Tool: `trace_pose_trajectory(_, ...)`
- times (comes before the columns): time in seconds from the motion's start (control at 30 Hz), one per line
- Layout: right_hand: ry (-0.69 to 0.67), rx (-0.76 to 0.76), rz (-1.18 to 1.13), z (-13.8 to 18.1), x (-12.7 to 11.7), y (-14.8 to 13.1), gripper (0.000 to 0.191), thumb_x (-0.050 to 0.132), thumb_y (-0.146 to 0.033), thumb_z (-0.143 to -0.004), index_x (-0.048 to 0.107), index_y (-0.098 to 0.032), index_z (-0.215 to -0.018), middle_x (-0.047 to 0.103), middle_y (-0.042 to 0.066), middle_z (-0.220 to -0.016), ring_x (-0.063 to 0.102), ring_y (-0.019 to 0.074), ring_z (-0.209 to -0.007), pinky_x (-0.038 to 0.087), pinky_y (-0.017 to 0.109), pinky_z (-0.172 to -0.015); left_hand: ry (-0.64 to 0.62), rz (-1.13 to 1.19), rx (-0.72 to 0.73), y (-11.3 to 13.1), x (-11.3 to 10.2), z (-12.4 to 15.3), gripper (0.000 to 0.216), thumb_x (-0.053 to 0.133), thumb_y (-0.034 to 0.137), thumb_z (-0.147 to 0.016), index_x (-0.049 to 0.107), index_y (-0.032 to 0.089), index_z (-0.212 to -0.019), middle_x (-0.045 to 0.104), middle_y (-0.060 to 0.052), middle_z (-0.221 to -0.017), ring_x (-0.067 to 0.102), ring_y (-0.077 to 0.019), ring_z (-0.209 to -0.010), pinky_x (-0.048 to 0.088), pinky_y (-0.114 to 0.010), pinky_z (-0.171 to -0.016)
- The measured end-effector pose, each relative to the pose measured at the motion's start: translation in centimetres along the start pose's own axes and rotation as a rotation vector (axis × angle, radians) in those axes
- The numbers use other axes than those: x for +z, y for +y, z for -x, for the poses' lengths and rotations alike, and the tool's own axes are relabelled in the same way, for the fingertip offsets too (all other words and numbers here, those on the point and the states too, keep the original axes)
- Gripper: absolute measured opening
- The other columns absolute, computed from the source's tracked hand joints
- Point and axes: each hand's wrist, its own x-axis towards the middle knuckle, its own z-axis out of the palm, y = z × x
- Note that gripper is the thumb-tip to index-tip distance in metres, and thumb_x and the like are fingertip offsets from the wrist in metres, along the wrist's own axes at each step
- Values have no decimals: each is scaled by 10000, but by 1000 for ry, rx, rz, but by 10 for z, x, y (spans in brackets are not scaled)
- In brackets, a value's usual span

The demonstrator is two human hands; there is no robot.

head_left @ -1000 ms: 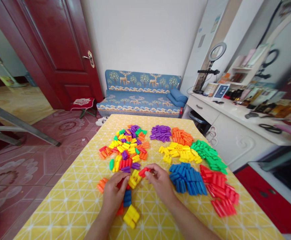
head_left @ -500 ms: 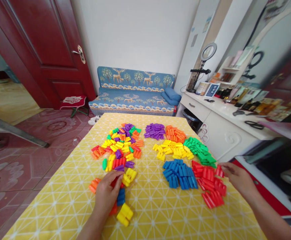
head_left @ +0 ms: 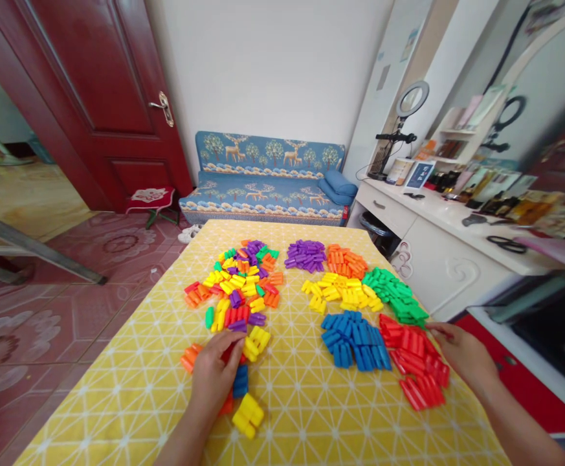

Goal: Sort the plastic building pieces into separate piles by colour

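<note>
A mixed pile of coloured plastic blocks [head_left: 238, 291] lies left of centre on the yellow tablecloth [head_left: 311, 414]. To its right sit sorted heaps: purple [head_left: 305, 254], orange [head_left: 345, 261], yellow [head_left: 340, 293], green [head_left: 395, 296], blue [head_left: 354, 338] and red [head_left: 415, 362]. My left hand [head_left: 213, 375] rests curled over red blocks near a blue block [head_left: 241, 380] and a yellow block [head_left: 248, 415]. My right hand [head_left: 461, 353] lies at the right edge of the red heap, fingers loosely apart, with nothing seen in it.
A red door [head_left: 98, 97] stands open at the left above a tiled floor. A blue patterned sofa [head_left: 267, 181] is behind the table. A white dresser [head_left: 437, 246] with a ring light [head_left: 411, 100] and bottles is close on the right.
My right hand carried a red block from the middle of the table to the red heap and now rests there without it. My left hand stayed in place.
</note>
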Motion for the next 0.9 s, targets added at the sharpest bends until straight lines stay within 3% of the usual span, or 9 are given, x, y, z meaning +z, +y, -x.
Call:
trace_pose_trajectory(0.07,119,-18,29,7,0,-24,378,514,-482,-725,710,-230,-928,715,92,-884,666,272,-718,466,350,-582,-7,-3,-5,2,0,0,200,536,325,-871,699,227,-933,712,-50,-969,652,-216,-937,514,-373,-866)
trace_pose_trajectory(0.17,178,-189,-179,26,15,-84,361,515,-493,-774,688,-221,-937,686,84,-954,643,226,-712,489,345,-637,-17,-1,-11,6,-1,-1,200,526,310,-877,699,223,-927,712,-54,-960,651,-213,-927,515,-372,-856)
trace_pose_trajectory(0.23,54,-382,-361,45,35,-133,296,510,-430,-823,677,-213,-934,669,75,-988,640,212,-827,498,334,-746,-12,5,-12,8,-2,-1,198,524,299,-876,700,221,-923,713,-56,-954,652,-213,-923,516,-370,-851)
trace_pose_trajectory(0.33,-209,-600,-459,75,74,-204,198,502,-279,-844,675,-215,-919,662,59,-964,620,193,-891,490,304,-772,-6,13,-15,9,-3,-1,193,529,284,-870,703,221,-924,715,-57,-958,654,-214,-927,518,-367,-848)
trace_pose_trajectory(0.4,-366,-705,-480,89,101,-242,229,488,-182,-829,671,-226,-960,652,46,-979,615,175,-867,489,298,-780,-6,16,-18,9,-3,0,189,533,280,-867,705,221,-920,715,-56,-956,656,-213,-923,520,-364,-844)
trace_pose_trajectory(0.47,-406,-752,-460,94,124,-270,321,491,-108,-792,662,-239,-1031,634,45,-1050,598,182,-945,475,318,-856,-3,20,-13,8,-3,0,190,532,279,-868,706,219,-918,715,-57,-950,659,-212,-914,523,-360,-838)
trace_pose_trajectory(0.57,-323,-751,-328,87,152,-296,443,515,-52,-737,643,-249,-1112,600,57,-1154,518,223,-1108,413,363,-974,-2,24,-4,8,-3,0,197,525,278,-873,705,217,-924,714,-60,-946,659,-213,-911,524,-357,-832)
trace_pose_trajectory(0.63,-260,-720,-227,79,164,-305,455,557,-70,-726,637,-244,-1139,597,75,-1151,495,254,-1112,397,390,-983,-8,23,-6,8,-3,-1,198,523,276,-876,704,214,-925,713,-59,-944,657,-210,-912,522,-355,-835)
trace_pose_trajectory(0.9,-159,-656,-226,73,178,-303,320,602,-165,-770,654,-229,-1080,613,84,-1070,517,260,-1033,410,392,-931,-12,16,-9,8,-3,-1,195,520,273,-880,701,213,-919,711,-58,-937,648,-210,-908,516,-360,-837)
